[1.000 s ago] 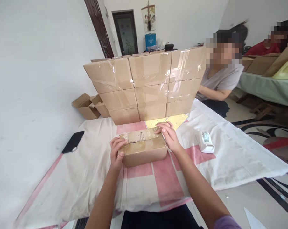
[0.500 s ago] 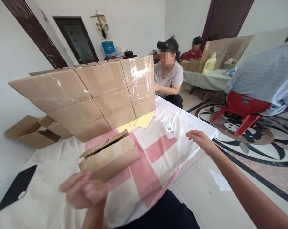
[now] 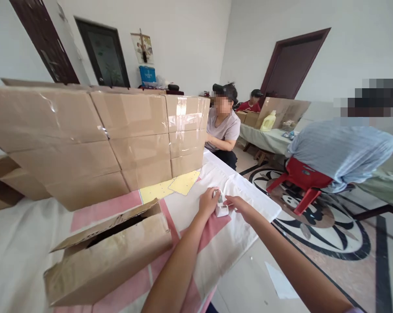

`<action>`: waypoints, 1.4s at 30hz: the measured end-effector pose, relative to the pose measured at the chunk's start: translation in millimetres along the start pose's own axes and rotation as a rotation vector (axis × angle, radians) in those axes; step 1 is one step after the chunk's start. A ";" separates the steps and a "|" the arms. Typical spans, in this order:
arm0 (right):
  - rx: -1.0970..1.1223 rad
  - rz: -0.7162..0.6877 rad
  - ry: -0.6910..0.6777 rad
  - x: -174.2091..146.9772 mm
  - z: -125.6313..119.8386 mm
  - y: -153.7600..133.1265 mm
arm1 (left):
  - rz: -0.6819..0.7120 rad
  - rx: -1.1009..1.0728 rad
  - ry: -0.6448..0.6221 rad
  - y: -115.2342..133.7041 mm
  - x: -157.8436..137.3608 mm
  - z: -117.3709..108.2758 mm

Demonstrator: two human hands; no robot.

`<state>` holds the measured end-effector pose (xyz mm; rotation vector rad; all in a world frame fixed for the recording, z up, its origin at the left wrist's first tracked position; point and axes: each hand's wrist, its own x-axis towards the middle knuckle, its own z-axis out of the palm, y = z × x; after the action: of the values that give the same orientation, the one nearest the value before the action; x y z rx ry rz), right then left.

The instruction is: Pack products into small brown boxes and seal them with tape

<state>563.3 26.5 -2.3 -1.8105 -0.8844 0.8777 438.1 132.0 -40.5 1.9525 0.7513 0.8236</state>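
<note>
A small white box (image 3: pixel 221 210) with a greyish panel on its upper face lies on the pink and white tablecloth (image 3: pixel 238 232). My left hand (image 3: pixel 209 201) is closed at its left side, the fingers curled against the far part of the box. From the right, my right hand (image 3: pixel 239 205) has its thumb and fingers at the box's edge, gripping it. Both forearms reach forward over the cloth. Nearer to me on the left lies a brown cardboard box (image 3: pixel 111 258) with its top flaps partly raised over a dark slot.
A wall of taped cardboard boxes (image 3: pixel 136 143) stands across the table's far left side, with yellow sheets (image 3: pixel 185 182) at its foot. A person (image 3: pixel 224 126) sits beyond it. Another sits on a red chair (image 3: pixel 305 176) at right. White paper (image 3: pixel 279 280) lies on the floor.
My left hand has moved from beside the open cardboard box to the small white box. My right hand has come in to its right side. The view has shifted.
</note>
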 end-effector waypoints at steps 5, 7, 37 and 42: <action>-0.064 0.203 -0.069 1.3 1.6 -4.7 | -0.018 -0.084 -0.053 -14.6 -2.4 -3.9; -0.089 0.238 -0.098 2.6 5.4 -8.4 | 0.019 -0.102 -0.123 -20.1 -4.4 -7.7; 0.040 0.208 0.090 -51.7 25.0 2.9 | 0.208 0.246 -0.188 -19.3 -18.7 -15.3; 0.074 0.190 0.115 -51.8 28.6 8.0 | 0.206 0.237 -0.195 -19.8 -18.7 -15.1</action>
<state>515.3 -8.3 -9.1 -1.8816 -0.6066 0.9029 411.4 133.9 -56.5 2.3141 0.5586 0.6744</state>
